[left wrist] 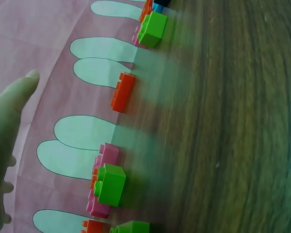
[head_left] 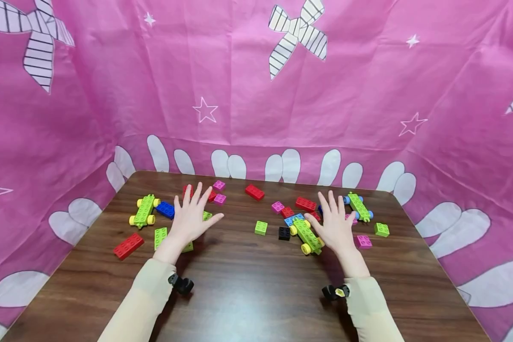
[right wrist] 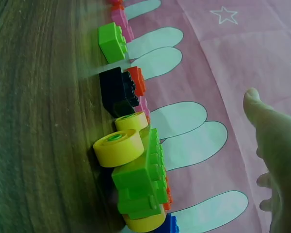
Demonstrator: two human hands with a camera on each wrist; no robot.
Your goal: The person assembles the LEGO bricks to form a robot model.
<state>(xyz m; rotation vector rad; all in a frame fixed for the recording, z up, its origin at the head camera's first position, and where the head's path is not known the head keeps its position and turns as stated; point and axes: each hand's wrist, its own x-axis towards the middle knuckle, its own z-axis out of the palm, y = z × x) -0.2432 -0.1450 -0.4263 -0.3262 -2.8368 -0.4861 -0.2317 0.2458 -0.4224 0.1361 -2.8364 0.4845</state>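
Observation:
My left hand [head_left: 190, 221] hovers with spread fingers over the left group of toy bricks and holds nothing. Around it lie a blue brick [head_left: 165, 210], a long red brick [head_left: 128, 246], a green brick [head_left: 160, 236] and a green car base with yellow wheels [head_left: 144, 211]. My right hand [head_left: 335, 225], fingers likewise spread, is held above the right group. Nearest to it is a second green car base with yellow wheels [head_left: 308, 236], seen close in the right wrist view [right wrist: 140, 179]. Beside that base sits a black brick [head_left: 284, 233]. Both hands partly hide bricks behind them.
Between the hands lie a green brick [head_left: 261, 228] and a red brick [head_left: 254, 192]. At the far right are a green base with blue wheels [head_left: 359, 207], a pink brick [head_left: 363, 242] and a green brick [head_left: 382, 230]. A pink curtain [head_left: 248, 95] hangs behind the wooden table [head_left: 248, 294].

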